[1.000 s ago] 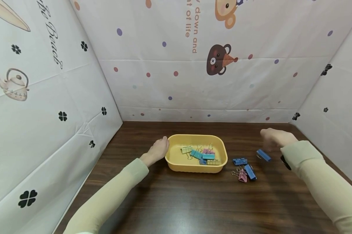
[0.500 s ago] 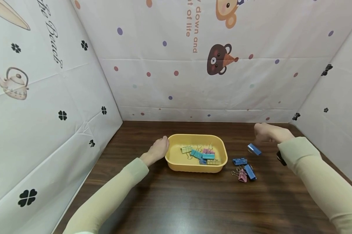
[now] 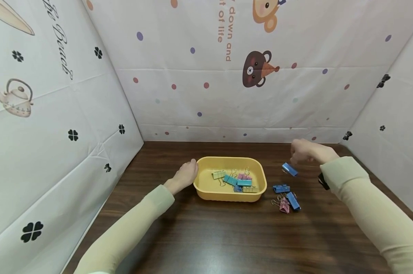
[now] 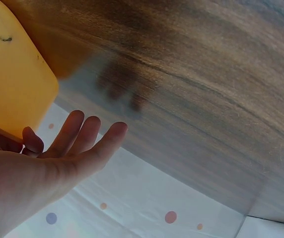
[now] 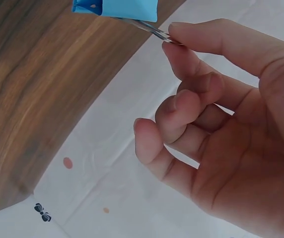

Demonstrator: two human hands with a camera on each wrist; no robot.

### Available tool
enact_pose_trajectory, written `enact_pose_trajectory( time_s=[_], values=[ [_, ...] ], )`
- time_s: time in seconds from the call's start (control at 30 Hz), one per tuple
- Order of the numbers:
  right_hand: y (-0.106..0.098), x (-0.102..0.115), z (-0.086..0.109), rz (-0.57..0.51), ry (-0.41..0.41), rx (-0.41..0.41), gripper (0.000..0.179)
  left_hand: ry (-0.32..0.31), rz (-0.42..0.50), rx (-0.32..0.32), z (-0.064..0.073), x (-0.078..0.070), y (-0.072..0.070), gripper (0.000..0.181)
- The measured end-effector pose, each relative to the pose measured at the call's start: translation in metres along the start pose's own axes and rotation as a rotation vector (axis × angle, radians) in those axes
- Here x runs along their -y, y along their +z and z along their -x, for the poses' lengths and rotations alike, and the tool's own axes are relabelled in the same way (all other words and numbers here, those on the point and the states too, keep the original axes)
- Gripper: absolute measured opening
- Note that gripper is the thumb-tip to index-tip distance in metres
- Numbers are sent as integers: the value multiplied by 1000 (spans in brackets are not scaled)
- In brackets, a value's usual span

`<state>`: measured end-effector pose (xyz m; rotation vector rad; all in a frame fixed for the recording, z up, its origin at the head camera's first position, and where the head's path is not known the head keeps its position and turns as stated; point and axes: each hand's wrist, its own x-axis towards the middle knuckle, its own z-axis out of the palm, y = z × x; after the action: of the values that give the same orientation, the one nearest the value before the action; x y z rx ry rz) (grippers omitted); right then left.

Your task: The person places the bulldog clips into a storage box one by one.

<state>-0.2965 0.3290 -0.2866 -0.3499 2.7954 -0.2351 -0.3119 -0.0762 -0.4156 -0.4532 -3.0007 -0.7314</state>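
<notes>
My right hand (image 3: 307,151) pinches a blue binder clip (image 3: 290,169) by its wire handle, thumb against index finger. In the right wrist view the same blue clip (image 5: 127,7) hangs in the air at the top, while the other fingers of the right hand (image 5: 231,134) are loosely bent. My left hand (image 3: 186,174) grips the left rim of a yellow plastic box (image 3: 210,196). The left wrist view shows the left hand (image 4: 57,161) at the box wall (image 4: 18,74), several fingers stretched out beside it.
Inside the box lie several binder clips: a pale green clip (image 3: 218,175), a teal clip (image 3: 230,180) and others. Right of it on the dark wooden table (image 3: 206,236) are two blue clips, one blue clip (image 3: 293,201) beside a pink clip (image 3: 284,205). Printed white sheets surround the table.
My right hand has moved left and slightly away from me, carrying the blue binder clip toward the box. The left hand and the box have stayed in place.
</notes>
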Motion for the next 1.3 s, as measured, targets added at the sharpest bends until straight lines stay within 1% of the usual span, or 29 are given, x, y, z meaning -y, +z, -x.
enact_pose_trajectory(
  time_s=[0.13,0.37,0.57,0.9,1.07,1.2,1.3],
  values=[
    [-2,4,-2,22,-7,-18,20,0,5,4,0,0,0,27],
    [-6,10,-7,22,-21,-30,23,-12,-3,14,-2,1,0,29],
    [-7,15,-11,3,-31,-43,18,-16,10,24,-2,2,0,29],
    [-11,30,-14,-9,-61,-79,13,-6,7,14,-1,1,0,29],
    [-12,39,-15,5,-87,-90,16,-6,7,11,-1,0,-1,29],
    [-12,46,-16,17,-110,-102,23,-10,7,15,-1,0,-1,28],
    [-12,51,-17,22,-132,-114,24,-12,4,16,-1,0,0,28]
  ],
)
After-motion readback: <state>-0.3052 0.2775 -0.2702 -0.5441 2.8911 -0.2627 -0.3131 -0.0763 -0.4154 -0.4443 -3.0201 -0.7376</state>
